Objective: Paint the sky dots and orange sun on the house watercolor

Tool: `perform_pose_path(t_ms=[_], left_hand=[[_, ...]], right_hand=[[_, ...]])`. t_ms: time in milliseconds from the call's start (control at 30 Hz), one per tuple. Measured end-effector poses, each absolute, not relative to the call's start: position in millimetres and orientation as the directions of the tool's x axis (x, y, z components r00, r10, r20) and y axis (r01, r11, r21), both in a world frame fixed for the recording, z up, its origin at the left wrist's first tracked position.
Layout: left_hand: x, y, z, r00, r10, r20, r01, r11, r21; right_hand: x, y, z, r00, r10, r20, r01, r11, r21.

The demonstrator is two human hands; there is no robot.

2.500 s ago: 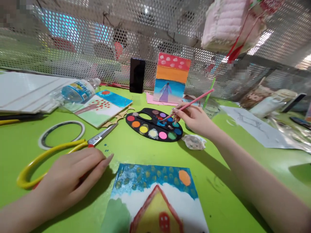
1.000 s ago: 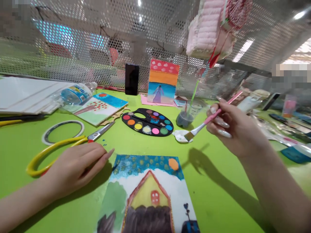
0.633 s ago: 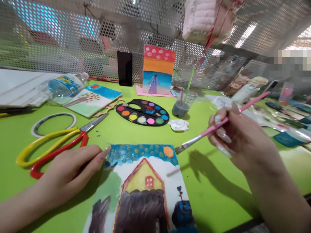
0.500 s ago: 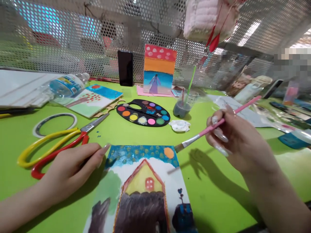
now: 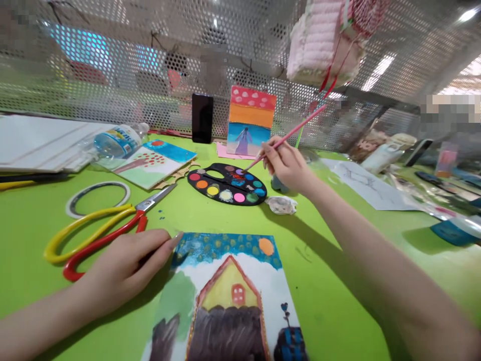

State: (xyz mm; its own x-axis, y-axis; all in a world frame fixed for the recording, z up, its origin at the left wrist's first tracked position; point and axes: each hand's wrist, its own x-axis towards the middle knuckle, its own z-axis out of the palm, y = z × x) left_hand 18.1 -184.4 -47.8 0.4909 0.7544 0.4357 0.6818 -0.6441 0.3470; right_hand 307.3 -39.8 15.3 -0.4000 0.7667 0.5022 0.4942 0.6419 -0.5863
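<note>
A painting of a yellow house (image 5: pixel 229 296) lies on the green table in front of me. My left hand (image 5: pixel 126 265) rests flat beside it, fingers stretched out, a fingertip touching its top left corner. My right hand (image 5: pixel 287 163) is stretched out over the black paint palette (image 5: pixel 227 184). It pinches a pink paintbrush (image 5: pixel 287 135), whose tip touches a colour well near the palette's middle.
Yellow and red scissors (image 5: pixel 97 233) and a tape ring (image 5: pixel 98 198) lie left. A water bottle (image 5: pixel 116 140), a tree painting (image 5: pixel 154 163), a phone (image 5: pixel 202 118) and an upright painting (image 5: pixel 250 120) stand behind. A crumpled tissue (image 5: pixel 281 204) lies by the palette. Perforated metal screen at the back.
My right hand has moved forward and left with the paintbrush, from above the table's right side to the palette. The left hand has stayed on the painting's corner.
</note>
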Motion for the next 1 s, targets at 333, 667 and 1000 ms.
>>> perform_pose_path(t_ms=[333, 667, 1000], left_hand=[[21, -183, -49, 0.555, 0.654, 0.514, 0.636, -0.732, 0.245], [18, -184, -53, 0.561, 0.667, 0.490, 0.636, -0.726, 0.260], [19, -184, -50, 0.588, 0.650, 0.482, 0.631, -0.741, 0.230]], right_hand=[[297, -17, -10, -0.469, 0.728, 0.500, 0.586, 0.680, -0.440], [298, -7, -24, -0.483, 0.749, 0.453, 0.722, 0.634, -0.277], [305, -5, -22, -0.504, 0.732, 0.457, 0.717, 0.650, -0.251]])
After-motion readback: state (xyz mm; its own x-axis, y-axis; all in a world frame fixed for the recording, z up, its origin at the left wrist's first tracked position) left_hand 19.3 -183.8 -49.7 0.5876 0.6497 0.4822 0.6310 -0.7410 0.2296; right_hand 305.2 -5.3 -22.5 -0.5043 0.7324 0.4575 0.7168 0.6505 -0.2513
